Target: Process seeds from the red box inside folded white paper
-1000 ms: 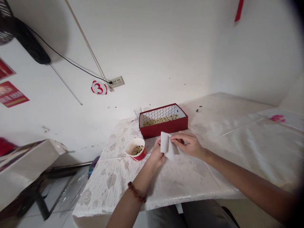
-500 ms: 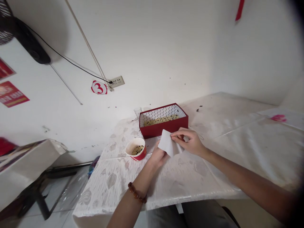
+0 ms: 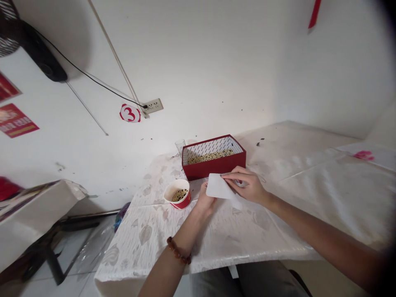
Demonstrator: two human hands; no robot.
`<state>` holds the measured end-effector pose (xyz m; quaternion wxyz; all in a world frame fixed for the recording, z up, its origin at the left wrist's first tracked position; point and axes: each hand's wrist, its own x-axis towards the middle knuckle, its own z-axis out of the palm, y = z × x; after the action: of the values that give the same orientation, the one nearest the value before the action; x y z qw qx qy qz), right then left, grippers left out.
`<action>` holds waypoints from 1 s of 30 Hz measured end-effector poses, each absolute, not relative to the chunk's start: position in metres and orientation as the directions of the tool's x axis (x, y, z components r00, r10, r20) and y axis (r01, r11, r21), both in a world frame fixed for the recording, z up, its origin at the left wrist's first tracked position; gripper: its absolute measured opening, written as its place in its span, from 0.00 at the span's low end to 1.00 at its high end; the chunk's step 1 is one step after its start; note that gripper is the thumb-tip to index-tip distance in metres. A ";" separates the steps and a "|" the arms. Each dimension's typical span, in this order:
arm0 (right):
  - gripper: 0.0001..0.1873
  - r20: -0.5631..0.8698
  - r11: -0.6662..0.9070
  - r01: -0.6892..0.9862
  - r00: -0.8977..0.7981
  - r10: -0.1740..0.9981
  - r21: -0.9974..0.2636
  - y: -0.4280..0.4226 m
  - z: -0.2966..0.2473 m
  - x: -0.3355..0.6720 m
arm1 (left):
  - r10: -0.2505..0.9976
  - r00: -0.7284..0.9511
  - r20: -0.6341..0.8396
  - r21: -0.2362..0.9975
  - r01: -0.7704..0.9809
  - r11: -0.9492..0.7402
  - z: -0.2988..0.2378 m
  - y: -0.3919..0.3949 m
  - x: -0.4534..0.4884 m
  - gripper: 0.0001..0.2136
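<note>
A white sheet of paper [image 3: 220, 189] is held between both my hands just above the table. My left hand [image 3: 204, 202] grips its lower left part, fingers closed under it. My right hand [image 3: 247, 185] pinches its right side with thumb and fingers. Right behind the paper stands a red box [image 3: 216, 165] with a patterned white lining and a layer of mixed beans inside. To the left of my left hand sits a red and white paper cup [image 3: 177, 194] with beans in it.
The table [image 3: 297, 185] has a white leaf-patterned plastic cover and stands against a white wall. A small clear glass [image 3: 179, 145] is behind the box. A wall socket [image 3: 152, 106] and a sign with the number 3 [image 3: 130, 113] are on the wall. Another table [image 3: 34, 210] stands at left.
The paper stood upright and folded between my hands; now it is tipped down nearly flat and spread wider. Both hands stayed in about the same place.
</note>
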<state>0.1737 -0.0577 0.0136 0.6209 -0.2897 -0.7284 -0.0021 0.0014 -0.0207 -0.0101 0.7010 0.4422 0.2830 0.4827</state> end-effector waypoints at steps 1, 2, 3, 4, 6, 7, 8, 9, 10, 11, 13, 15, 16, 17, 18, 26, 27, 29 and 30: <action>0.11 0.908 0.828 0.432 -0.049 0.417 -0.357 -0.058 0.014 0.174 | 0.927 0.374 0.038 0.893 -0.430 0.137 -0.009 -0.021 0.001 0.22; 0.10 0.909 0.824 0.440 -0.038 0.416 -0.358 -0.059 0.014 0.174 | 0.928 0.370 0.044 0.893 -0.431 0.130 -0.009 -0.022 0.001 0.22; 0.09 0.910 0.818 0.450 -0.028 0.414 -0.359 -0.059 0.013 0.174 | 0.931 0.360 0.053 0.895 -0.431 0.116 -0.008 -0.023 0.001 0.22; 0.08 0.911 0.812 0.461 -0.020 0.412 -0.358 -0.059 0.012 0.174 | 0.934 0.352 0.068 0.900 -0.426 0.095 -0.007 -0.024 0.001 0.21; 0.07 0.910 0.799 0.484 -0.015 0.414 -0.356 -0.058 0.010 0.174 | 0.932 0.349 0.099 0.916 -0.399 0.052 -0.007 -0.026 0.001 0.19; 0.07 0.909 0.794 0.494 -0.015 0.416 -0.355 -0.057 0.009 0.174 | 0.929 0.352 0.109 0.923 -0.383 0.037 -0.007 -0.027 0.001 0.18; 0.07 0.909 0.788 0.504 -0.015 0.417 -0.354 -0.056 0.007 0.174 | 0.929 0.354 0.110 0.928 -0.372 0.031 -0.007 -0.027 0.001 0.17; 0.07 0.909 0.784 0.512 -0.015 0.417 -0.352 -0.055 0.006 0.175 | 0.929 0.354 0.104 0.930 -0.366 0.035 -0.008 -0.028 0.001 0.16; 0.07 0.909 0.781 0.519 -0.016 0.416 -0.348 -0.054 0.005 0.175 | 0.932 0.351 0.096 0.929 -0.367 0.042 -0.009 -0.028 0.001 0.15; 0.07 0.910 0.779 0.524 -0.019 0.415 -0.344 -0.053 0.004 0.175 | 0.934 0.344 0.095 0.927 -0.374 0.043 -0.010 -0.028 0.001 0.15; 0.08 0.910 0.780 0.526 -0.030 0.414 -0.338 -0.053 0.003 0.176 | 0.933 0.341 0.112 0.929 -0.371 0.024 -0.012 -0.026 0.000 0.15; 0.09 0.908 0.787 0.519 -0.047 0.416 -0.334 -0.053 0.003 0.176 | 0.929 0.344 0.134 0.937 -0.348 -0.006 -0.013 -0.025 0.000 0.16; 0.09 0.907 0.791 0.513 -0.055 0.418 -0.333 -0.053 0.003 0.176 | 0.930 0.340 0.139 0.939 -0.343 -0.015 -0.012 -0.024 0.000 0.16; 0.09 0.906 0.795 0.507 -0.061 0.419 -0.333 -0.053 0.003 0.176 | 0.932 0.335 0.136 0.939 -0.344 -0.013 -0.011 -0.024 0.000 0.17; 0.10 0.906 0.799 0.500 -0.065 0.418 -0.333 -0.054 0.003 0.177 | 0.935 0.330 0.127 0.935 -0.355 -0.002 -0.009 -0.024 0.000 0.17; 0.10 0.908 0.833 0.443 -0.091 0.410 -0.332 -0.056 0.005 0.179 | 0.936 0.350 0.037 0.894 -0.430 0.125 0.006 -0.033 0.000 0.15; 0.11 0.906 0.832 0.442 -0.089 0.413 -0.336 -0.055 0.005 0.180 | 0.933 0.357 0.042 0.894 -0.430 0.124 0.006 -0.034 0.000 0.15; 0.11 0.903 0.825 0.448 -0.083 0.421 -0.344 -0.054 0.004 0.180 | 0.928 0.366 0.066 0.901 -0.421 0.102 0.005 -0.034 0.001 0.15; 0.10 0.902 0.822 0.453 -0.082 0.425 -0.346 -0.054 0.003 0.180 | 0.929 0.362 0.075 0.906 -0.414 0.088 0.004 -0.034 0.001 0.16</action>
<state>0.1802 -0.0538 0.0034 0.6084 -0.2983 -0.7353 -0.0116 0.0012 -0.0339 0.0037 0.6830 0.4631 0.2781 0.4916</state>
